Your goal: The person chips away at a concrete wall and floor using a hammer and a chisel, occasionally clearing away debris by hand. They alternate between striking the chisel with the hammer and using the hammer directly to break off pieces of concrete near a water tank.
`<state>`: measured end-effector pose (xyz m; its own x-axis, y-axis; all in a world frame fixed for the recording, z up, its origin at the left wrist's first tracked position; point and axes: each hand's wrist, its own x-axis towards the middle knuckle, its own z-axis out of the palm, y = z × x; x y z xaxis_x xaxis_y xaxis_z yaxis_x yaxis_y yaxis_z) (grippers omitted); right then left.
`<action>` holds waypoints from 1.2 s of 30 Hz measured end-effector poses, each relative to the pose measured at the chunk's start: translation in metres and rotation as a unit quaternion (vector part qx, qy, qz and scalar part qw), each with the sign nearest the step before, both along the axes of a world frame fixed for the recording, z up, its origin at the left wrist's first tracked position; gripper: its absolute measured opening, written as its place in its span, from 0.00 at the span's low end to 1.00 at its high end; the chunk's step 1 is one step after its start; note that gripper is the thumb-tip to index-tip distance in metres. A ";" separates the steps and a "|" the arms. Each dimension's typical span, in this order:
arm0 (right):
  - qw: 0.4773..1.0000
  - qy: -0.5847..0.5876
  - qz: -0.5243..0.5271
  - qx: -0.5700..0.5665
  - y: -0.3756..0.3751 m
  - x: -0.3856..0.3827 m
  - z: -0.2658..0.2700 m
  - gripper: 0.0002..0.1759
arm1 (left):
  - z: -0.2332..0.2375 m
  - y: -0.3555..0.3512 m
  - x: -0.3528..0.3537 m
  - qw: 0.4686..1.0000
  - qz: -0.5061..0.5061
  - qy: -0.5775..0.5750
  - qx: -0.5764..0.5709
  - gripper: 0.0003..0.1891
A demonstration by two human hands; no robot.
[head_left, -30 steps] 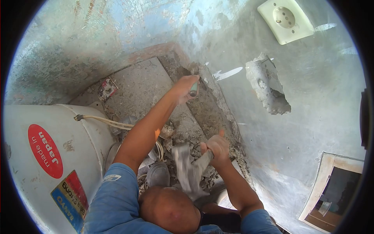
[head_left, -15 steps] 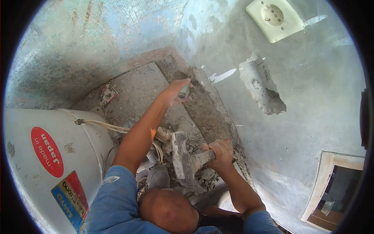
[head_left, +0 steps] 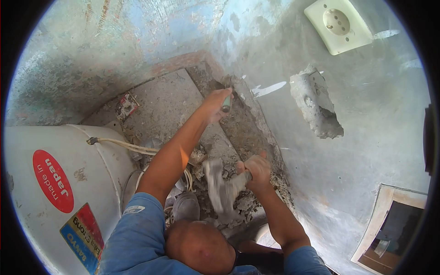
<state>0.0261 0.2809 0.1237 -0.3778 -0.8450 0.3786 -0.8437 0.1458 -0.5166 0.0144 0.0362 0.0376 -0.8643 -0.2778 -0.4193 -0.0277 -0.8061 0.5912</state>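
Observation:
My left hand (head_left: 214, 106) is closed around a green chisel (head_left: 226, 106), whose round butt end points toward me. The chisel's far end is hidden by the fingers, at the broken edge where the floor trench meets the wall. My right hand (head_left: 257, 171) grips a hammer (head_left: 219, 189) by its short handle. The hammer head is blurred by motion and hangs above the rubble, apart from the chisel. Beneath both hands runs a dug-out trench (head_left: 243, 130) of broken concrete beside a flat slab (head_left: 169, 98).
A white tub (head_left: 101, 169) with stickers stands at the left, with a cable (head_left: 121, 143) coming from it. A red and white packet (head_left: 127, 106) lies on the slab. On the right wall are a socket (head_left: 338, 23), a chipped hole (head_left: 316, 103) and a framed opening (head_left: 394, 229).
The view has shifted slightly. My left hand still holds the chisel at the trench corner, and the hammer head has swung a little, now blurred.

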 end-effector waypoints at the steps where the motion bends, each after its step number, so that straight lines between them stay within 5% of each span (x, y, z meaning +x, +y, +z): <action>1: 1.000 0.000 -0.001 0.001 0.001 -0.008 -0.009 0.08 | 0.000 0.000 -0.001 1.000 -0.001 0.000 0.001 0.15; 4: 0.994 0.063 -0.037 0.083 -0.003 -0.027 -0.029 0.08 | -0.003 0.004 -0.004 1.000 0.006 0.003 0.021 0.16; 6: 0.947 0.031 -0.175 0.267 -0.020 -0.022 -0.034 0.08 | -0.001 -0.001 -0.006 0.997 0.010 -0.026 -0.075 0.16; 7: 0.948 0.032 -0.168 0.267 -0.023 -0.017 -0.031 0.08 | 0.001 -0.002 -0.006 0.997 0.017 -0.027 -0.074 0.16; 9: 0.994 0.007 -0.087 0.072 -0.013 0.004 -0.013 0.11 | 0.005 0.003 -0.005 1.000 0.021 -0.005 0.009 0.15; 16: 0.999 0.040 -0.029 0.023 0.002 0.016 0.029 0.10 | 0.008 0.004 -0.008 0.999 0.007 -0.029 0.034 0.15; 21: 0.986 -0.092 -0.038 -0.134 0.013 0.024 0.022 0.10 | 0.024 0.013 -0.014 0.992 0.078 -0.074 0.064 0.15; 22: 0.986 -0.088 -0.034 -0.136 0.023 0.018 0.013 0.10 | 0.027 0.012 -0.014 0.992 0.082 -0.069 0.063 0.15; 24: 0.983 -0.150 -0.078 0.075 0.061 0.007 -0.023 0.09 | 0.029 0.011 -0.012 0.995 0.053 -0.044 0.068 0.15; 26: 0.935 -0.269 -0.221 0.063 0.085 0.021 -0.056 0.09 | 0.032 0.012 -0.012 0.994 0.067 -0.043 0.075 0.15; 28: 0.974 -0.131 -0.168 0.075 0.046 0.021 -0.007 0.13 | 0.032 0.008 -0.019 0.994 0.074 -0.038 0.067 0.15; 32: 0.993 -0.094 -0.047 -0.060 0.023 -0.006 -0.013 0.10 | 0.018 0.014 -0.020 0.994 0.067 -0.059 0.062 0.15; 34: 0.982 -0.003 -0.113 0.152 0.023 -0.022 -0.043 0.10 | 0.026 0.018 -0.018 0.995 0.056 -0.047 0.061 0.14; 36: 0.973 -0.039 -0.153 0.170 0.017 -0.017 -0.046 0.08 | 0.037 0.017 -0.016 0.995 0.060 -0.046 0.064 0.14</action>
